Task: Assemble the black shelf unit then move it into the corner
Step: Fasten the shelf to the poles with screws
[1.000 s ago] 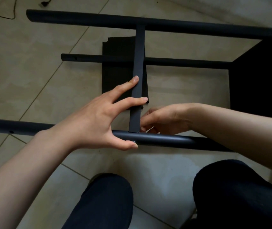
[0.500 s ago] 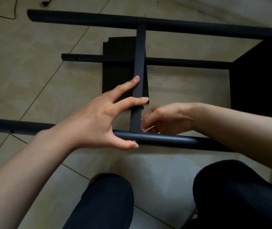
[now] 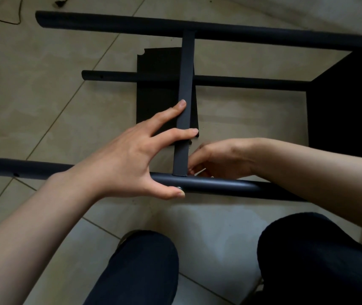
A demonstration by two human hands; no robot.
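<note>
Right hand [image 3: 217, 160] fingers shifted slightly beside crossbar [image 3: 183, 137] base — little else moved.

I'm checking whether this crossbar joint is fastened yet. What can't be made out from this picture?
- Head view: the right hand has its fingers tucked behind the flat crossbar and near tube, so whatever it may hold is hidden.
- The left hand has its thumb over the screw head; how tight it sits is too small to tell.
- The shelf panel is cut off by the right edge.

Matte black round metal tubes [image 3: 219, 186] and flat black crossbar [image 3: 186, 84]; black shelf panel [image 3: 158, 95]; beige mottled floor tiles [image 3: 43, 95] with dark grout lines; dark trousers [image 3: 136, 271].
</note>
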